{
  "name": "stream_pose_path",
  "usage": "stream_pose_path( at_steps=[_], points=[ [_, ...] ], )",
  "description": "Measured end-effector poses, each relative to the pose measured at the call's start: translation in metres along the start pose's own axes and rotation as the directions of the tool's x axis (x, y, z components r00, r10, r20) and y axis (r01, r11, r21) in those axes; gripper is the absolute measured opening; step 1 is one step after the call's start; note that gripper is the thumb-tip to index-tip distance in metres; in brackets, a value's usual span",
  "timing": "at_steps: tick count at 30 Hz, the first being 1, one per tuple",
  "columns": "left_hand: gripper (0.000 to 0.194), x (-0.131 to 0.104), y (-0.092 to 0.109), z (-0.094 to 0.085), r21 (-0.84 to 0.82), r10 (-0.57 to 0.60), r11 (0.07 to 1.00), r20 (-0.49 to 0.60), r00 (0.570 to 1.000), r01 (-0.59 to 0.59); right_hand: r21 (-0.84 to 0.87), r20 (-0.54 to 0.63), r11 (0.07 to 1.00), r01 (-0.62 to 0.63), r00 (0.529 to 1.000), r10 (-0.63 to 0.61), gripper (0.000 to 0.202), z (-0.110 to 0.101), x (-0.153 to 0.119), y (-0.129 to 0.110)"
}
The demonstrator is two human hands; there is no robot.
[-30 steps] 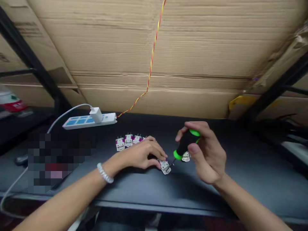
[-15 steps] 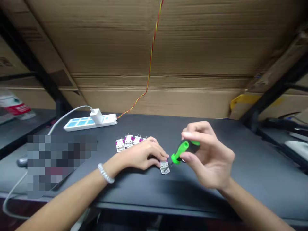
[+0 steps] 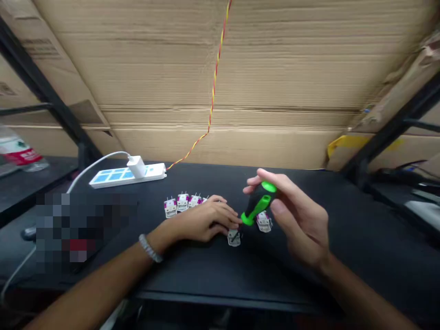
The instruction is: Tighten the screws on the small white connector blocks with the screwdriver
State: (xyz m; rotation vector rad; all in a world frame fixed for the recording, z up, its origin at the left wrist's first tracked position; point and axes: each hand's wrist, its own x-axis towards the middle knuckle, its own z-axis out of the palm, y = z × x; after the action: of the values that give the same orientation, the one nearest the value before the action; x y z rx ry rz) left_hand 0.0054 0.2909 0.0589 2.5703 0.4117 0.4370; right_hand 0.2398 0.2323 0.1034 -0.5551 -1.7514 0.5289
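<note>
My left hand point(image 3: 213, 217) lies low over the black table, its fingers pinching a small white and purple plug-like piece point(image 3: 234, 238) against the surface. Green and black, a short-handled screwdriver point(image 3: 258, 204) is held in my right hand point(image 3: 299, 220), its handle tilted and its shaft pointing down-left at that piece. Whether the tip sits in a screw is too small to tell. Behind the screwdriver lies a similar white and purple piece point(image 3: 264, 222). Several more such pieces with metal pins point(image 3: 183, 202) stand in a row beyond my left hand, which partly covers them.
A white power strip point(image 3: 128, 176) with a white plug point(image 3: 136, 166) and cable lies at the back left. A red and yellow twisted wire point(image 3: 213, 89) runs up the cardboard wall point(image 3: 282, 64). A bottle point(image 3: 22, 151) stands far left. The left table area is blurred out.
My right hand has tipped the screwdriver more upright and loosened its fingers around the handle. A piece behind it has come into sight. My left hand stays put.
</note>
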Motion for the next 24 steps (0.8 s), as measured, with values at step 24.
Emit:
stream_pose_path(
  at_steps=[24],
  points=[
    [0.022,0.0017,0.0005,0.0030,0.034,-0.015,0.999,0.000,1.000,0.015,-0.062,-0.104,0.997,0.041,0.993,-0.047,0.038,-0.0011,0.0022,0.0044]
  ],
)
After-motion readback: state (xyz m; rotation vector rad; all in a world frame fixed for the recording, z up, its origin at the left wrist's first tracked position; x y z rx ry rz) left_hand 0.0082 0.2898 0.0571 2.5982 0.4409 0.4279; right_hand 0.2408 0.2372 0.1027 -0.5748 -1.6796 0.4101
